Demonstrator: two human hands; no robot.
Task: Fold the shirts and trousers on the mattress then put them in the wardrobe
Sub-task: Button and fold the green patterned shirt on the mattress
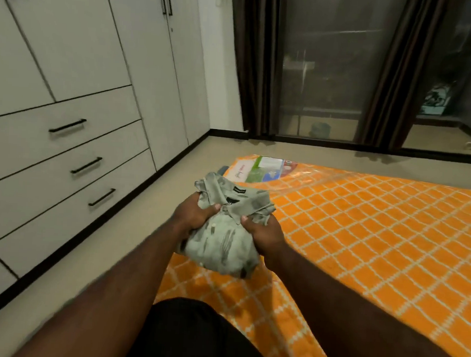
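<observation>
A pale green patterned shirt, folded into a compact bundle with its collar on top, is lifted above the left edge of the orange checked mattress. My left hand grips the bundle's left side with the thumb over the collar. My right hand holds its right side. The grey wardrobe stands along the left wall with all its doors and drawers closed. No trousers are in view.
Three drawers with black handles sit low in the wardrobe. A strip of beige floor runs between wardrobe and mattress. Dark curtains and glass doors stand at the far wall. My dark shorts fill the bottom centre.
</observation>
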